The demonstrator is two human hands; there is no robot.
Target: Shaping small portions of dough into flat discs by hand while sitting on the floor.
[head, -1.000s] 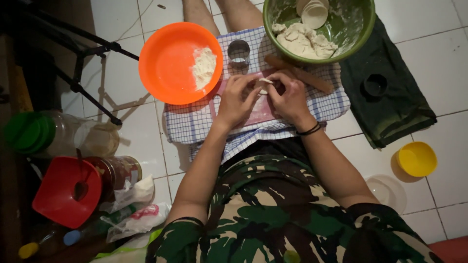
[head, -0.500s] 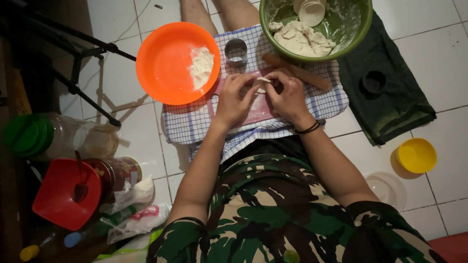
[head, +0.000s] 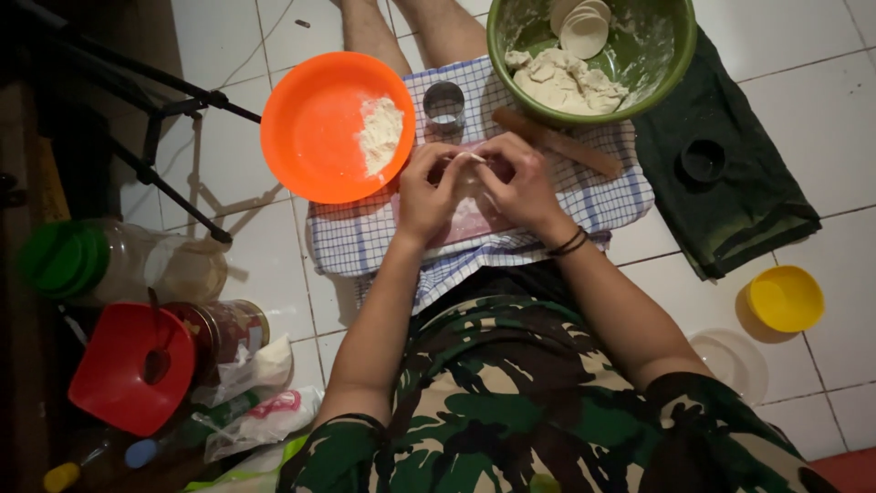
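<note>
Together hands point(head: 474, 183) pinch dough piece point(head: 471, 161), mostly hidden.

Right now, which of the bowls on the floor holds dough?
The green bowl at the top, holding dough lumps and cut discs. The orange bowl holds only white powder; the small yellow bowl looks empty.

small pale dough piece point(head: 472, 161), pinched between both hands' fingertips; above checked cloth point(head: 365, 242)

2 hands point(head: 429, 192) point(head: 525, 187) at the middle. 2 large bowls at the far side: 1 orange bowl point(head: 315, 137), 1 green bowl point(head: 662, 68). 1 metal ring cutter point(head: 444, 102), 1 wooden rolling pin point(head: 557, 143), 1 checked cloth point(head: 356, 239), 1 dark green cloth point(head: 739, 196). 1 small yellow bowl point(head: 785, 298) right. 1 red funnel point(head: 114, 365) near left, 1 green-lidded jar point(head: 109, 262) left.
</note>
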